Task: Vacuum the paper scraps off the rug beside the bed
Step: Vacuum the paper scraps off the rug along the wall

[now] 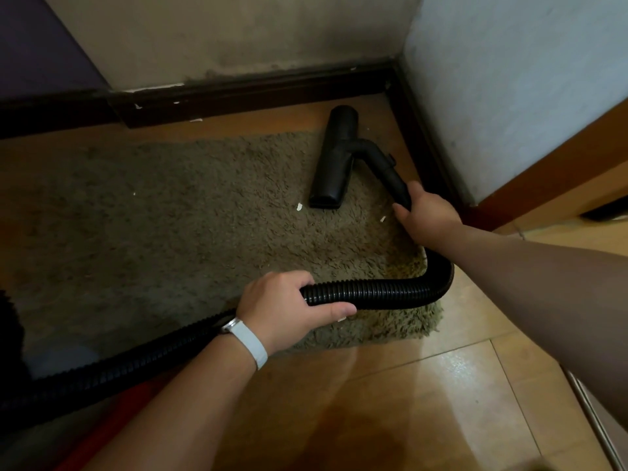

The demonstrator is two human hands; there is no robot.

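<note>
A shaggy grey-brown rug (170,212) lies on the wooden floor. The black vacuum floor nozzle (334,161) rests on the rug's far right part. Its curved black tube (384,164) runs back to my right hand (424,212), which grips the tube's lower end. A black ribbed hose (380,290) bends around the rug's right edge and runs left. My left hand (289,307), with a white wristband, grips that hose over the rug's near edge. Small white paper scraps lie on the rug: one (299,207) by the nozzle's near end, one (383,218) near my right hand, one (134,194) further left.
A dark skirting board (255,93) runs along the stained wall behind the rug and turns at the corner on the right. White bedding over a wooden bed frame (543,185) stands to the right. A dark vacuum body (10,334) sits at the left edge. Bare wooden floor (424,385) lies near me.
</note>
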